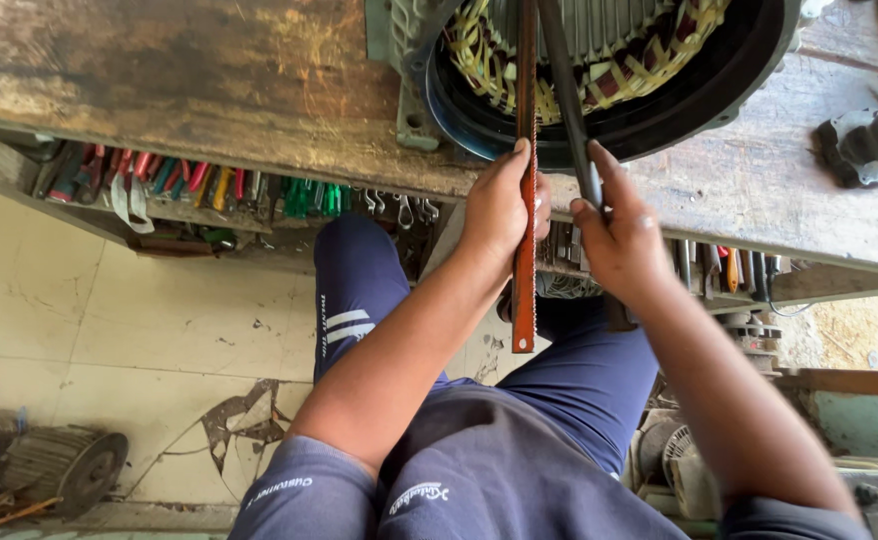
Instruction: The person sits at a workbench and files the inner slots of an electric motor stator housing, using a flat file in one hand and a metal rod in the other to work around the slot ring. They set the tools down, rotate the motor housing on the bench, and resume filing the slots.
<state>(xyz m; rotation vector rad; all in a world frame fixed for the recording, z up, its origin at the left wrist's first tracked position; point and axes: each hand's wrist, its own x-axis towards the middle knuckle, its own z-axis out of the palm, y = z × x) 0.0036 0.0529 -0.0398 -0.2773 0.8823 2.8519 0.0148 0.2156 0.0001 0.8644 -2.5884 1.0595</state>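
A large motor stator (599,60) with copper-coloured windings lies on a worn wooden bench (209,80). My left hand (499,205) is closed around a long orange saw blade (525,300) that runs up into the stator bore. Beside it, my right hand (619,235) grips a dark flat bar (564,90), which also reaches into the windings. Both hands sit at the bench's near edge, close together. The tips of both tools are cut off by the top of the view.
Under the bench a shelf holds several screwdrivers and pliers with coloured handles (179,185) and hanging spanners (399,208). A grey metal part (874,145) rests at the right of the bench. A small motor (59,465) lies on the cracked tiled floor.
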